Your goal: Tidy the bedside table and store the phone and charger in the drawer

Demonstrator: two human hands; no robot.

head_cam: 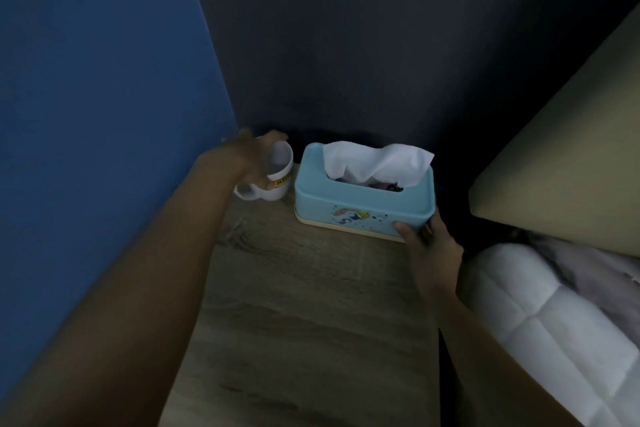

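A wooden bedside table [304, 315] fills the lower middle of the head view. At its back left corner stands a white mug [273, 177] with a yellow label, slightly tilted; my left hand [252, 154] is blurred and wraps over its rim. Right beside the mug sits a light blue tissue box [360, 198] with white tissue sticking out of the top. My right hand [427, 243] grips the box's near right corner, thumb on the front face. No phone, charger or drawer shows in this view.
A blue wall panel [104, 114] runs along the table's left side and a dark wall [381, 45] stands behind it. A beige headboard [568, 163] and white bedding [554, 322] crowd the right edge.
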